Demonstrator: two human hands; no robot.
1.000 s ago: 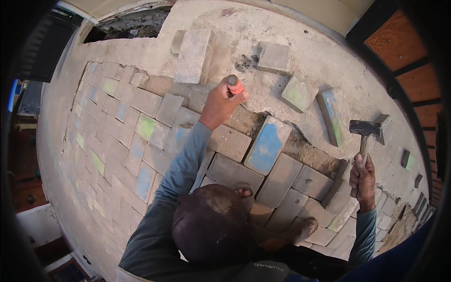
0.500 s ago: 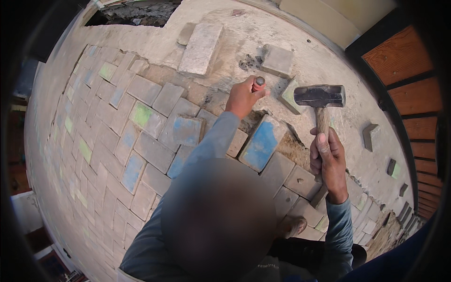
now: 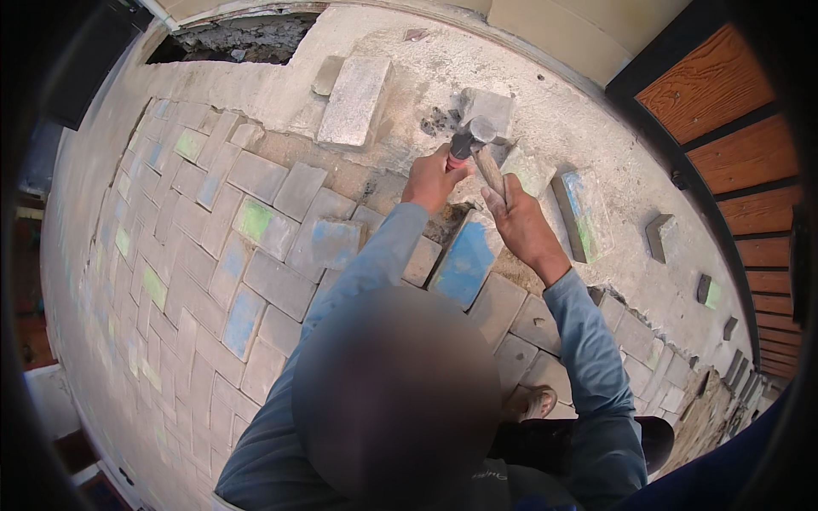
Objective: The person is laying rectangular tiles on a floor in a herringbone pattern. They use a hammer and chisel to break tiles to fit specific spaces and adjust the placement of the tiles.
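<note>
My left hand (image 3: pixel 429 183) is closed around a chisel (image 3: pixel 457 161) with a reddish grip. Its lower end is hidden by the hand. In my right hand (image 3: pixel 530 228) is the wooden handle of a club hammer, whose dark steel head (image 3: pixel 481 130) is at the top of the chisel; whether they touch I cannot tell. Beyond the hammer lies a grey paving block (image 3: pixel 492 109). A pale greenish block (image 3: pixel 534 168) is partly covered by the hammer handle and right hand. Just below my hands, a blue-painted paver (image 3: pixel 461 266) lies beside a gap showing soil.
Laid grey pavers (image 3: pixel 183 285), some marked blue or green, spread to the left. A large loose block (image 3: pixel 355 100) lies farther off on the concrete. A blue-and-green-marked block (image 3: pixel 583 213) stands at right, near a gate with wooden slats (image 3: pixel 714 89). An opening (image 3: pixel 234 41) is at far left.
The hammer has come down and leftward from the right, with its head now at the chisel's top. My left hand stays on the chisel in nearly the same place.
</note>
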